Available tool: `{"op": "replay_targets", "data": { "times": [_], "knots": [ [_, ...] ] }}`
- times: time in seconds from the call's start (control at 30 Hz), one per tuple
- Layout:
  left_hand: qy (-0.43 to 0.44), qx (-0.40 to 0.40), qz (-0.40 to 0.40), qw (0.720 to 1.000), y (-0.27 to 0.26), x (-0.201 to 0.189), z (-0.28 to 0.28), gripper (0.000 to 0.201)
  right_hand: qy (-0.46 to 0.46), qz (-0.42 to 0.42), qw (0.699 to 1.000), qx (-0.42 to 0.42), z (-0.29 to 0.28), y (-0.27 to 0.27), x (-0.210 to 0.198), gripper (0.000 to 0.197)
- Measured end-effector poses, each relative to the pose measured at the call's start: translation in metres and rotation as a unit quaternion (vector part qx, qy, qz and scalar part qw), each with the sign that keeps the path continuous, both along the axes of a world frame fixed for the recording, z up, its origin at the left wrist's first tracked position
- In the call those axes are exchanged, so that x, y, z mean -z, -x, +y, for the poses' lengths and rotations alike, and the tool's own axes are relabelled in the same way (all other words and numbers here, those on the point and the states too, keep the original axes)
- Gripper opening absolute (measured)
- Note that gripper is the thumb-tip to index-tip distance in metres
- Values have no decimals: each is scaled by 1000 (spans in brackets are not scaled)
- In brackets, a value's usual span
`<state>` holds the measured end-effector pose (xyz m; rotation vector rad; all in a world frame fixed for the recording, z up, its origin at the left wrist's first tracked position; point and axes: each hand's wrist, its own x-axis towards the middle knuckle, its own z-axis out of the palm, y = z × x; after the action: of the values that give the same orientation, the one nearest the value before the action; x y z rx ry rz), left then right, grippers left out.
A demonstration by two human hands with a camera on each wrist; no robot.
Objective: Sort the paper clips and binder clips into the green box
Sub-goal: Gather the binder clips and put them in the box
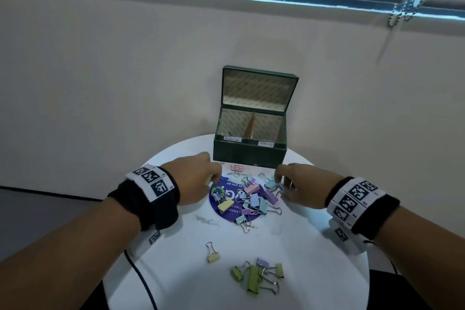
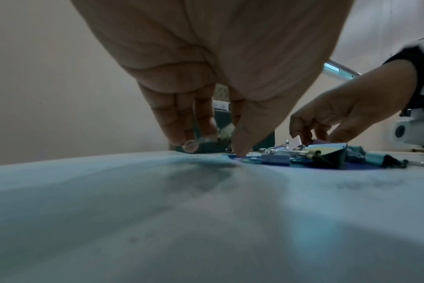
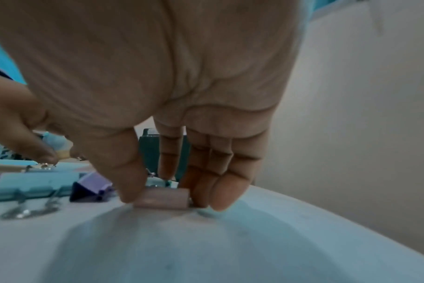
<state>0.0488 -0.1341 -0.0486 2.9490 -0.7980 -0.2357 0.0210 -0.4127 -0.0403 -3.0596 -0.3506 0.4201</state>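
most binder clips [image 1: 251, 197] are still left heaped on the table [image 1: 314, 272] before the open green box [image 1: 249, 155], a pink clip [image 3: 162, 198] being pinched by the right hand [image 1: 299, 184], a small clip apparently pinched by the left hand [image 1: 193, 176].

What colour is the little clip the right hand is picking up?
Pale pink binder clip, pinched by the right hand; clearest in the right wrist view.

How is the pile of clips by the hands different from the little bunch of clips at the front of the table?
The pile by the hands lies on a blue round sticker; the front bunch lies on the bare white table. The pile has more clips in pink, purple, blue and yellow; the front bunch is mostly green. Both hands reach into the pile; nobody touches the front bunch. Both hold binder clips with silver handles.
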Motion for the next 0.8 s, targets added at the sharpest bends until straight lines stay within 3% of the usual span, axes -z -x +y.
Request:
{"op": "replay_targets", "data": {
  "times": [0.07,0.17,0.23,0.33,0.43,0.53,0.63,0.7,0.8],
  "knots": [
    [19,-1,8,1000,5,-3,0,24,-15,3,1000,20,-5,1,3,28],
    [31,-8,22,999,13,-5,-3,16,-49,11,998,40,-12,0,1,34],
    [44,-3,27,999,17,-5,-4,14,-93,9,994,63,-14,-3,-3,22],
    [26,33,48,998,19,-7,-7,34,-186,16,977,103,-14,-9,-10,22],
    [-21,53,58,997,21,-7,-11,51,-207,-10,973,99,-11,-11,-12,27],
    [-21,56,47,997,21,-4,-12,46,-152,-31,984,93,-8,-13,-10,19],
    [10,48,28,998,19,-3,-10,42,-28,-20,996,77,-4,-19,-2,41],
    [39,42,10,998,18,-3,-10,41,-13,2,997,76,-3,-23,4,49],
    [65,35,-7,997,14,-5,-9,40,-17,-1,997,70,-4,-27,6,39]
  ]
}}
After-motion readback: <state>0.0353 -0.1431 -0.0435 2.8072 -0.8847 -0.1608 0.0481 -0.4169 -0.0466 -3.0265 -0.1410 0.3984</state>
